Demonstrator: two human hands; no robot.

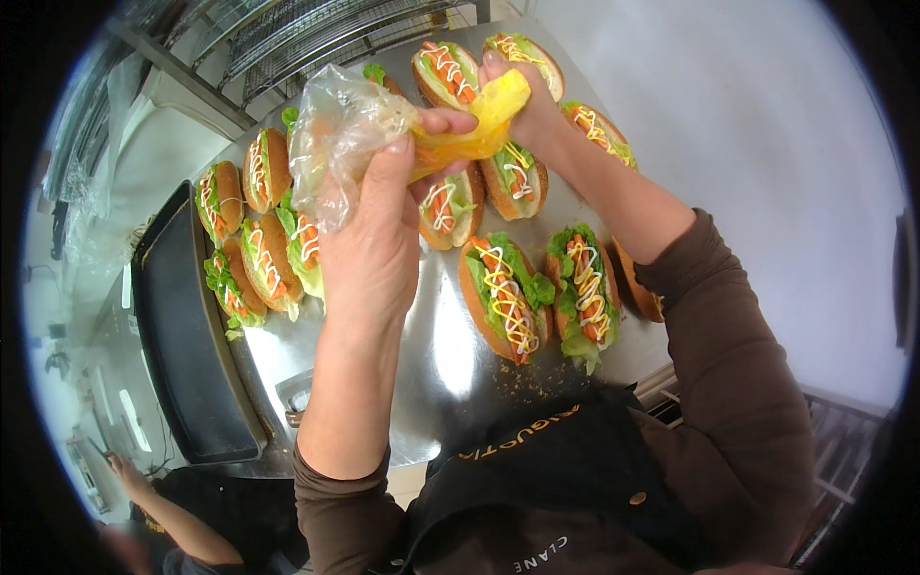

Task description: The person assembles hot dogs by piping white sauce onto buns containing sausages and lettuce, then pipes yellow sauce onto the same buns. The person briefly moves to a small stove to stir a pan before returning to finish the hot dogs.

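Above the steel table (pixel 450 379), you hold a clear piping bag (pixel 345 125) with yellow sauce (pixel 460 144) gathered toward its right end; the crumpled left part looks smeared and largely slack. Your left hand (pixel 372 206) has its thumb and fingers clamped on the bag's middle. Your right hand (pixel 539 113) grips the yellow end, most of its fingers hidden; you cannot see the tip clearly.

Beneath and around the bag lie hot dogs, each a split roll with lettuce and a sausage. The two nearest your apron (pixel 546 470), a left one (pixel 506 297) and a right one (pixel 586 297), carry white and yellow zigzags; those left of your left forearm show white lines.

Your hands, bag and forearms cover parts of several rolls. At left sits a black baking tray (pixel 192 355), a wire rack (pixel 297 53) stands beyond the table, and a co-worker's hand (pixel 129 476) shows lower left.
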